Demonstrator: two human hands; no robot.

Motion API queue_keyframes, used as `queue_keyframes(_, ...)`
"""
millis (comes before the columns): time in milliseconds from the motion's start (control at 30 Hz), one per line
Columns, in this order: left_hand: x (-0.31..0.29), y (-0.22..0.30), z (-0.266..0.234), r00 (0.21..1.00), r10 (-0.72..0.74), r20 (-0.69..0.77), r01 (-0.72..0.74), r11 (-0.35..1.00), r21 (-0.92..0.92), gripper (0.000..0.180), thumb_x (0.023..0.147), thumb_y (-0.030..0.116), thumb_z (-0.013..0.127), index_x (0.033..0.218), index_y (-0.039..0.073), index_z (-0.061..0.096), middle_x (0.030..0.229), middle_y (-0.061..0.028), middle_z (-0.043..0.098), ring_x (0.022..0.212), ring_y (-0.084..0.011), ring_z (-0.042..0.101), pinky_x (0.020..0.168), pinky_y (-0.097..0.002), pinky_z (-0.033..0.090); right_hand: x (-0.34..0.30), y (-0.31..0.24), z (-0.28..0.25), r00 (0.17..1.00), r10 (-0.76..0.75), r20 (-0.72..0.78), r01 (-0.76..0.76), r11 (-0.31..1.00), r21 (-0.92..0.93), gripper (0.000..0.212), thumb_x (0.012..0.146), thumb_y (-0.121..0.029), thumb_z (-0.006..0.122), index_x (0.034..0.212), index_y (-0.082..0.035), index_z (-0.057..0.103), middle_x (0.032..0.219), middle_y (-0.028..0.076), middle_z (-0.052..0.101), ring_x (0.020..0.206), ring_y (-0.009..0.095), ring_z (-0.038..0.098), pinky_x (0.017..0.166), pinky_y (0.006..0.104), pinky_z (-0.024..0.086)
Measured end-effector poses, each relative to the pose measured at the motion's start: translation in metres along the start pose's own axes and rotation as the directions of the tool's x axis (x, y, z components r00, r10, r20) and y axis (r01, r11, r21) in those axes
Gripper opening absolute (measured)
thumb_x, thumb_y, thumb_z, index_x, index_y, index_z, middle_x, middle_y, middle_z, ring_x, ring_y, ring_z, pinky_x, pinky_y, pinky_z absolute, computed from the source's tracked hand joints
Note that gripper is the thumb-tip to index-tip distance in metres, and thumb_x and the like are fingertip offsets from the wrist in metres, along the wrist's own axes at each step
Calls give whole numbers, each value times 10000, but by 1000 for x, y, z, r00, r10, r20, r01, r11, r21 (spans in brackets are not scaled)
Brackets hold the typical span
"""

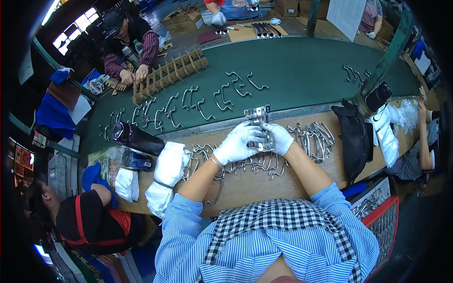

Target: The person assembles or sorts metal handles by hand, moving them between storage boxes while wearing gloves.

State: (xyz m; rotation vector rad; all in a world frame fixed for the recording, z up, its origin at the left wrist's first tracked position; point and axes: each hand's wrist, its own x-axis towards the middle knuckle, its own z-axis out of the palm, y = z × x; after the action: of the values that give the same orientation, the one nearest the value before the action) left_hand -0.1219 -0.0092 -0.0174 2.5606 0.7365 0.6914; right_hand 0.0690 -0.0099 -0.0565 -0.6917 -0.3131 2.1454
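Observation:
Both my hands wear white gloves and come together over the near edge of the bench. My left hand curls its fingers round the left side of a shiny metal bracket-like piece. My right hand grips the same piece from the right. Its upper end sticks out beyond the fingers, and part of its middle is hidden by the gloves. Bent chrome rods shaped like handles lie heaped by my right hand. More bent rods spread over the board below my hands.
A green belt carries rows of bent chrome rods. A worker across it handles a cardboard divider. A black bottle and white cloth bundle stand left; a black bag hangs right, near a green post.

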Motion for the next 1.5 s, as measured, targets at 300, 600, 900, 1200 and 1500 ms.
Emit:
queue_keyframes(300,-1,4,-2,999,20,-31,-19,999,40,340,645,186,780,973,133,710,1026,-31,675,1091,-214,595,1083,-419,357,0,2,-5,999,-41,-23,41,999,-1,200,963,-110,505,1123,-8,569,982,105,648,828,216,673,689,372,596)
queue_keyframes(600,4,8,-6,997,49,-54,-48,998,34,285,631,152,759,913,133,723,1027,-28,679,1061,-209,604,1058,-412,371,1,2,-6,997,-49,-57,48,999,-11,200,959,-113,510,1122,-13,569,986,103,648,819,221,676,692,391,596)
queue_keyframes(900,10,11,-19,1000,-14,-28,16,996,90,430,654,201,791,1069,144,697,1142,-77,645,1204,-299,528,1065,-435,371,5,-6,-13,992,-98,-79,99,995,10,205,954,-107,519,1137,-21,554,969,100,652,814,220,679,700,413,600)
queue_keyframes(1200,-1,-33,-53,938,-299,-177,315,947,69,271,809,258,673,964,38,702,1048,-115,678,992,-308,628,904,-385,483,16,-51,-26,994,-19,107,1,986,166,258,952,-122,480,1171,-6,552,1059,178,660,930,327,679,799,514,574)
queue_keyframes(1500,-15,-100,-64,484,-847,-221,871,439,223,440,867,444,586,1030,49,689,953,-176,690,914,-359,651,797,-423,509,19,-181,-111,898,-385,-211,311,897,-314,222,941,-95,496,1144,-20,545,1034,205,655,905,323,687,735,458,591)
